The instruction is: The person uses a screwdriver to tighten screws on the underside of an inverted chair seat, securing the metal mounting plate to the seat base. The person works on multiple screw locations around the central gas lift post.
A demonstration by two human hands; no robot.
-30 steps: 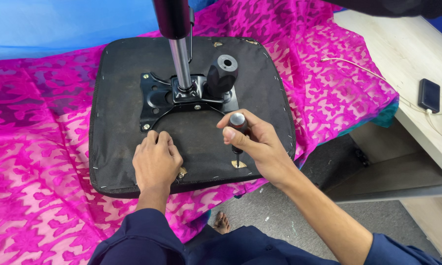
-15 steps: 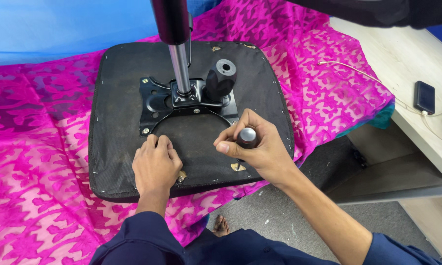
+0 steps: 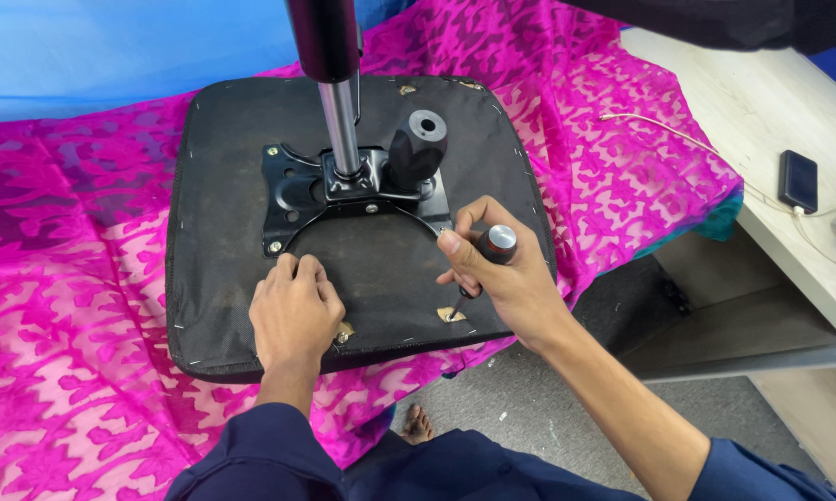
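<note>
Gripped in the right hand (image 3: pixel 510 278), just right of the frame's centre, is a screwdriver (image 3: pixel 483 264) with a dark handle and a silver cap on its end; the fingers are curled tight round the handle and the thin shaft slants down and to the left, its tip meeting a small torn hole (image 3: pixel 451 315) in the black fabric. That fabric covers the underside of an upturned chair seat (image 3: pixel 223 278), which fills the middle of the frame and lies on a bright pink patterned cloth (image 3: pixel 65 278) spread over the whole left side and the upper right. The left hand (image 3: pixel 294 314), at lower centre, is closed into a loose fist and presses knuckles-down on the seat near its lower edge, just beside a second small hole (image 3: pixel 344 332); it holds nothing that can be seen. Above the hands a black metal plate (image 3: pixel 293 195) is fixed to the seat, with a chrome column (image 3: pixel 341 125) rising from it toward the top of the frame and a black knob (image 3: pixel 416 148) just to its right. At the right edge a dark phone (image 3: pixel 797 181) lies on a pale desk (image 3: pixel 761 102), a white cable (image 3: pixel 677 134) running beside it.
</note>
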